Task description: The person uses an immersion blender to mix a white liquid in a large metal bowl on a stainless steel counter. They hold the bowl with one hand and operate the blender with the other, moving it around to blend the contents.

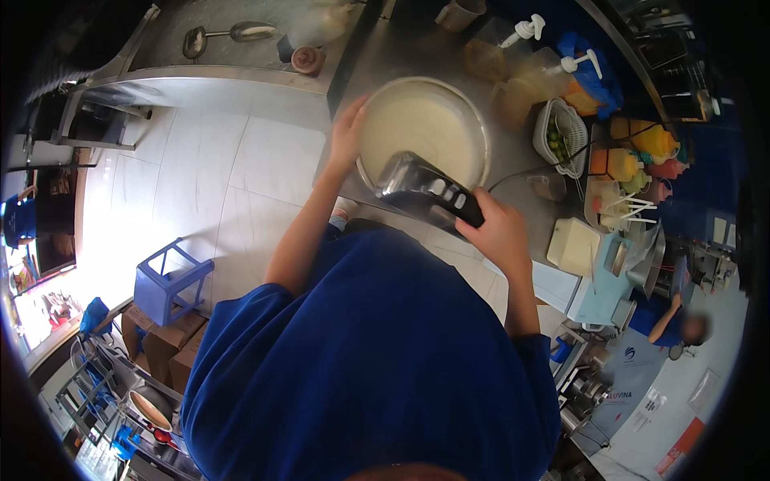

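A round metal mixing bowl (pixel 486 129) stands on the steel counter in front of me, with a pale cream-coloured batter-like mixture (pixel 421 123) inside. My left hand (pixel 348 137) holds the bowl at its left side, fingers along the rim. In my right hand (pixel 498 231) is the handle of a black and chrome electric hand mixer (pixel 430 186). The mixer's body is over the near part of the bowl and hides whatever beaters reach into the mixture. Swirl marks show on the mixture's surface. A dark power cord (pixel 523 171) runs off to the right.
Pump-top containers (pixel 487 51) and a white basket of green fruit (pixel 559 135) stand right of the bowl. Squeeze bottles (pixel 643 138) sit farther right. A blue plastic stool (pixel 171 282) is on the floor at left. Another person (pixel 656 324) is at the far right.
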Demonstrator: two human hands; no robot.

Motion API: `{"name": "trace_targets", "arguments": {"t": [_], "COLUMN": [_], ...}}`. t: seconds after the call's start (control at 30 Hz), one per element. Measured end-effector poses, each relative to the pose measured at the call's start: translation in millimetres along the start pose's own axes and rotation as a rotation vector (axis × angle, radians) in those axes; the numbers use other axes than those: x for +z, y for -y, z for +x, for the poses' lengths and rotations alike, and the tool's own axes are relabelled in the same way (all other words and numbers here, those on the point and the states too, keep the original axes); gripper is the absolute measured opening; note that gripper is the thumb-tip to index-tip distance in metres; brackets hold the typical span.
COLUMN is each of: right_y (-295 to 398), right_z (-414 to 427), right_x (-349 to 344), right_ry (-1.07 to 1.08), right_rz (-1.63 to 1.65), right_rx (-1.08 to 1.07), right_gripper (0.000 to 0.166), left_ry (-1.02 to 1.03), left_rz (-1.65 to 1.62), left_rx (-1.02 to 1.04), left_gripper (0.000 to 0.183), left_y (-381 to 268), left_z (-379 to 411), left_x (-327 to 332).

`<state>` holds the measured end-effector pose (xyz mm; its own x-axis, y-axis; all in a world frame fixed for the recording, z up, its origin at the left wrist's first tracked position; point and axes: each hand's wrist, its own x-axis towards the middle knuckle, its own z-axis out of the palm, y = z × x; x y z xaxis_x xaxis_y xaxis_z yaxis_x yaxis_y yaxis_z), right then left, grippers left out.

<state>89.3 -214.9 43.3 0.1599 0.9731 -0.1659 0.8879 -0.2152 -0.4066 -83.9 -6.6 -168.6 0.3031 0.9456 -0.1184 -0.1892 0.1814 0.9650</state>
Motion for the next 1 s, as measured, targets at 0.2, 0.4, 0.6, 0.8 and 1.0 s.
{"name": "trace_targets", "arguments": {"t": [0.2,0.4,0.6,0.8,1.0], "right_y": [0.0,-9.9,-13.0,18.0,28.0], "right_z": [49.8,50.5,16.2,13.4,46.2], "right_x": [17.7,3.0,-27.1,-24.8,-3.3], "right_ry": [-0.186,-0.244,-0.121,0.005,-0.145], "right_rz": [0.003,-0.151,-0.200,0.002,0.074], "right_rx": [-0.077,0.148,0.182,0.154,0.122], "right_gripper": [0.036,0.042,0.037,0.030,0.031], "left_ry": [0.028,-0.007,-0.026,0.014,-0.028], "left_rz": [0.030,0.076,0.025,0.044,0.030], "left_rx": [-0.015,0.042,0.042,0.028,0.019], "left_gripper": [0.044,0.044,0.043,0.041,0.042], "left_y": [-3.6,7.9,12.0,6.4,8.5], "left_z": [-0.4,5.4,4.1,4.2,5.1], "left_x": [-1.8,-1.9,-0.1,-2.2,-0.5]}}
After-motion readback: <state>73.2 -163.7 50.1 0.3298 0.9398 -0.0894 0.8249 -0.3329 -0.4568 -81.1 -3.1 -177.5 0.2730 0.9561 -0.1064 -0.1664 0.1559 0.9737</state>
